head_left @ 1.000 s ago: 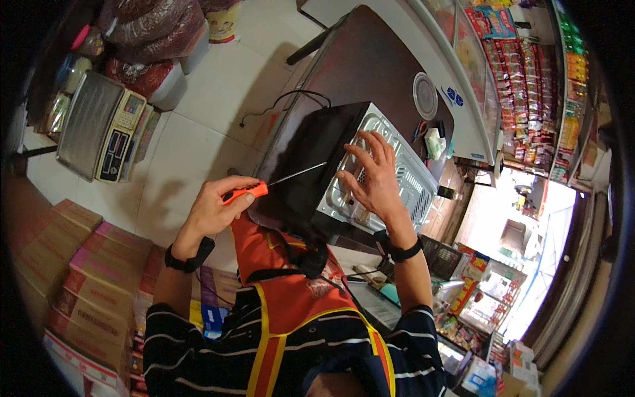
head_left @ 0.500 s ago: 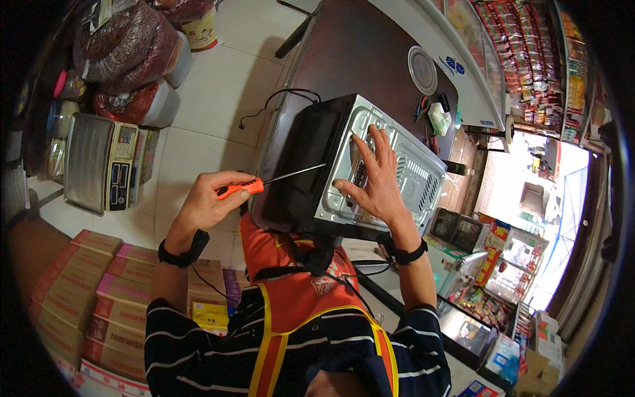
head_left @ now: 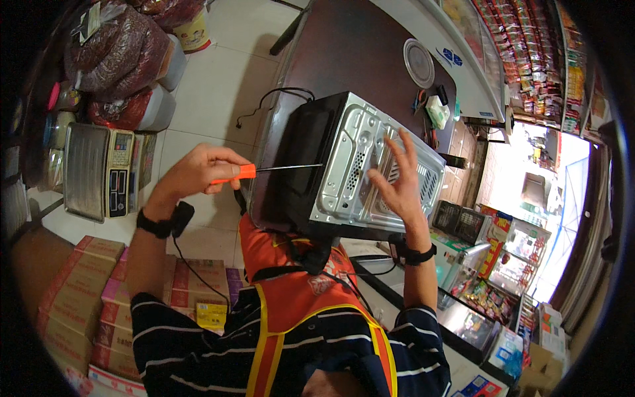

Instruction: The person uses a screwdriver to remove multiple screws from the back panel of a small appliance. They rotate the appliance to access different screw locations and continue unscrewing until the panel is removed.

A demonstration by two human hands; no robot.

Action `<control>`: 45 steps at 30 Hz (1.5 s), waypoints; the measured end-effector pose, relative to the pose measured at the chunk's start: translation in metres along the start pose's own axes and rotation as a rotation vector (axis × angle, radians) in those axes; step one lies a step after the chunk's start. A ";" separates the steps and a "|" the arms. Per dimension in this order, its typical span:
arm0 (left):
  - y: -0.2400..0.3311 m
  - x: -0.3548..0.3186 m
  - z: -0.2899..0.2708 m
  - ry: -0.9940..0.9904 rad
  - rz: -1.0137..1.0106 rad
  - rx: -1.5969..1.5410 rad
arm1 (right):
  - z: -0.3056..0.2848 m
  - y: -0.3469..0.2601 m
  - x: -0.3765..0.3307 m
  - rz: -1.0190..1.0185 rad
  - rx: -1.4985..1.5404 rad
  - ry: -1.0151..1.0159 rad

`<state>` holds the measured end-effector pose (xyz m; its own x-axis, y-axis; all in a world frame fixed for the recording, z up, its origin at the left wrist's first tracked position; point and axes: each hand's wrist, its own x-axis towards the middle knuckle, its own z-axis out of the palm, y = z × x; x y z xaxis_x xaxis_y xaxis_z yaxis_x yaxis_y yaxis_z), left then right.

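My left hand (head_left: 202, 171) is closed around the orange handle of a screwdriver (head_left: 291, 167). Its long thin shaft reaches right, and the tip lies at the edge between the appliance's dark side and its bare metal panel. The boxy appliance (head_left: 340, 192), like a small oven or microwave, rests on the dark table with a vented, stamped silver panel facing up. Over that panel my right hand (head_left: 400, 175) is spread with fingers apart, holding nothing; whether its fingertips touch the metal, I cannot tell. A black power cord (head_left: 264, 106) trails from the appliance's far left corner.
On the dark table (head_left: 350, 46) are a round metal lid (head_left: 419, 63), a white packet (head_left: 437, 112) and scissors (head_left: 418, 100). To the left stand a weighing scale (head_left: 99, 172), bagged goods (head_left: 119, 56) and stacked cartons (head_left: 79, 298). A glass display counter (head_left: 466, 317) is at right.
My right hand has shifted right across the metal panel and looks lifted. My left hand has moved slightly left and up, with the screwdriver now held more level.
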<state>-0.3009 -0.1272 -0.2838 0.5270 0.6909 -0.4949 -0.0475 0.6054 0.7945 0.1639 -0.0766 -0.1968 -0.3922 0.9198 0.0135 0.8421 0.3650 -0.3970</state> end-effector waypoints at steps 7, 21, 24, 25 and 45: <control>0.035 0.010 -0.008 -0.051 0.036 0.196 | -0.035 0.125 -0.046 0.394 -0.080 0.271; 0.046 0.033 -0.034 -0.297 -0.507 -0.251 | -0.041 0.225 -0.087 0.932 0.248 0.194; 0.051 0.040 -0.037 -0.319 -0.481 -0.135 | -0.039 0.219 -0.084 0.911 0.210 0.204; 0.054 0.043 -0.040 -0.318 -0.472 -0.088 | -0.040 0.218 -0.085 0.891 0.215 0.188; 0.074 0.071 -0.042 -0.571 -0.683 -0.081 | -0.033 0.215 -0.091 0.964 0.132 0.224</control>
<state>-0.3027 -0.0170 -0.2753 0.8032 -0.1197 -0.5836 0.3830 0.8540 0.3520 0.3931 -0.0771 -0.2534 0.5279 0.8252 -0.2008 0.7102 -0.5586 -0.4284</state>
